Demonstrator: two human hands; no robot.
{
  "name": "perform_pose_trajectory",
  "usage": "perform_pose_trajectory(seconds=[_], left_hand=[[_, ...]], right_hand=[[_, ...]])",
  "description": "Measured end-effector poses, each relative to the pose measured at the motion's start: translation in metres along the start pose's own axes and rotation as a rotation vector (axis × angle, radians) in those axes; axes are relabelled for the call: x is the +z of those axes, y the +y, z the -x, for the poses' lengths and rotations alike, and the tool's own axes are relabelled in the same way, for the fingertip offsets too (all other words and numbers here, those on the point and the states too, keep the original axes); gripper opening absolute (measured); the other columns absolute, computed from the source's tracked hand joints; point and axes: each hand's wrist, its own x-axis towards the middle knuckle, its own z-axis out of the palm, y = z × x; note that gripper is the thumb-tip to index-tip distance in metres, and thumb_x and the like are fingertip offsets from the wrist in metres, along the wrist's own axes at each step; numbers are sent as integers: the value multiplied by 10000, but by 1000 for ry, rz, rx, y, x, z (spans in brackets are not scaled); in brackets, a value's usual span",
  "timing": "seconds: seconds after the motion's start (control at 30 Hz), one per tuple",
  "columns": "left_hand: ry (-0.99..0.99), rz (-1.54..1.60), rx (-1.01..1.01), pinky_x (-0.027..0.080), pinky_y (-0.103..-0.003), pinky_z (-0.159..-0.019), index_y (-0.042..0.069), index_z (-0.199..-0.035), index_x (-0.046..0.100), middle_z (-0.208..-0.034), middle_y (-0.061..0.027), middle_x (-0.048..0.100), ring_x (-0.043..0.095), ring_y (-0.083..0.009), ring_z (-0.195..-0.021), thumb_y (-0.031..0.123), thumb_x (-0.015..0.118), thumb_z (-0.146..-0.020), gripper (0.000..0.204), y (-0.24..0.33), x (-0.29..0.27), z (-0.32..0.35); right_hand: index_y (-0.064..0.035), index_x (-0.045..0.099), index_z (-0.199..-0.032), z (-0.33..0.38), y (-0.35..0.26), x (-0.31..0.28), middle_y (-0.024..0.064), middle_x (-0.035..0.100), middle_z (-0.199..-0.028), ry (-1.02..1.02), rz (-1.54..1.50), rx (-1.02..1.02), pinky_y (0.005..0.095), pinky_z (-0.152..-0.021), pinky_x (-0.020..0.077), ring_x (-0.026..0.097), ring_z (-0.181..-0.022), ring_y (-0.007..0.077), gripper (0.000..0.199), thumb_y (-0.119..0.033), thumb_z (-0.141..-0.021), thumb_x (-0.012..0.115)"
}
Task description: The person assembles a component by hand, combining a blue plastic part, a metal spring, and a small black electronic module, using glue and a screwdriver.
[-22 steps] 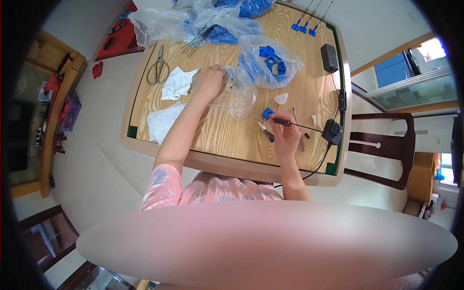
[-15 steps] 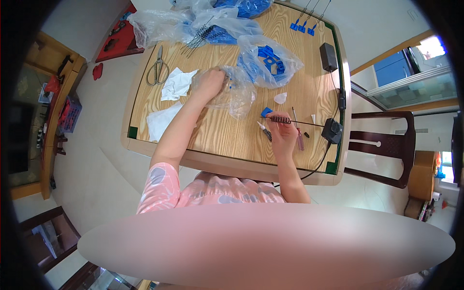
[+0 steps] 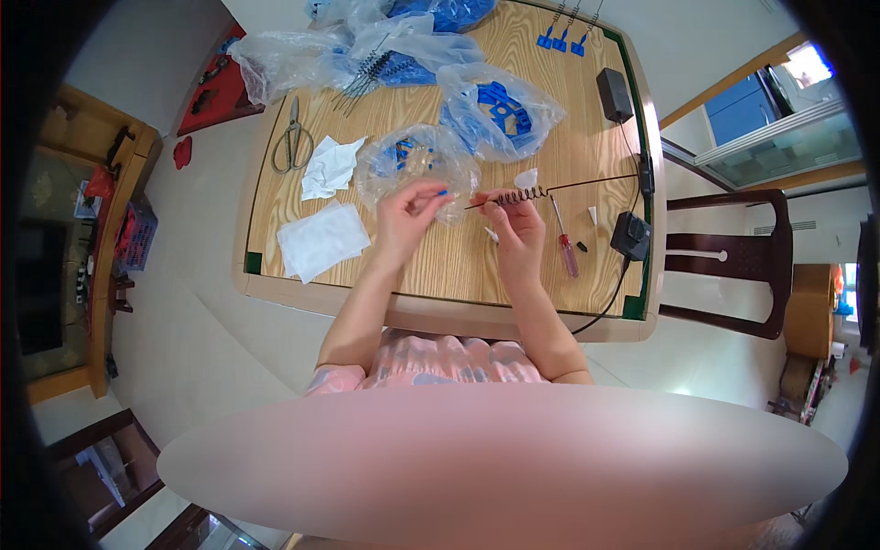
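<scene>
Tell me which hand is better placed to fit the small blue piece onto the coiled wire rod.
Left. The left hand pinches the small blue piece right beside the tip of the coiled wire rod, which the right hand holds.

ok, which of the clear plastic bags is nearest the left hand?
The small crumpled bag of blue parts, right above the left hand. The other bags lie farther up the table.

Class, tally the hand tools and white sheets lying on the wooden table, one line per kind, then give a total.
Scissors: 1
Red-handled screwdriver: 1
White sheets, one crumpled, one flat: 2
Total: 4
</scene>
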Motion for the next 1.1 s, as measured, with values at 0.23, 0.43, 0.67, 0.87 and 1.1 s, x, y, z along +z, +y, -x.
perform_pose_trajectory(seconds=[0.23, 0.43, 0.67, 0.87, 1.1], left_hand=[[1, 91, 104, 528, -248, -809, 1, -1071, 636, -1020, -76, 700, 679, -134, -919, -50, 660, -843, 234, 0, 15, 20], [9, -18, 144, 527, -249, -794, 18, -1105, 617, -1015, -75, 711, 684, -125, -891, -40, 677, -831, 286, 5, 16, 21], [38, -190, 233, 526, -254, -765, 37, -1120, 609, -985, -69, 719, 687, -124, -840, -25, 701, -808, 331, 8, 16, 23], [63, -277, 307, 523, -279, -786, 43, -1118, 608, -986, -70, 715, 691, -163, -870, -29, 706, -793, 347, 10, 16, 22], [57, -291, 301, 516, -287, -798, 46, -1120, 607, -983, -71, 714, 689, -168, -887, -30, 707, -789, 355, 15, 14, 21]], right_hand=[[7, 593, -1051, 1, 10, 6, 101, 658, -1083, 20, 22, 23, 305, -934, 458, 615, -1023, 167, 131, 22, -924, 571], [10, 590, -1039, 1, 14, 1, 104, 657, -1081, 24, 32, 11, 302, -934, 458, 616, -1025, 166, 123, 31, -919, 574], [10, 591, -1022, 3, 16, 1, 109, 648, -1082, 22, 48, -57, 307, -925, 460, 611, -1022, 175, 116, 37, -910, 585], [4, 594, -1017, 3, 17, -1, 80, 631, -1065, 53, 93, -51, 281, -902, 452, 595, -1004, 152, 114, 33, -907, 593], [6, 584, -1042, 4, 18, -5, 57, 623, -1051, 45, 105, -26, 264, -881, 449, 580, -984, 123, 133, 25, -910, 595]])
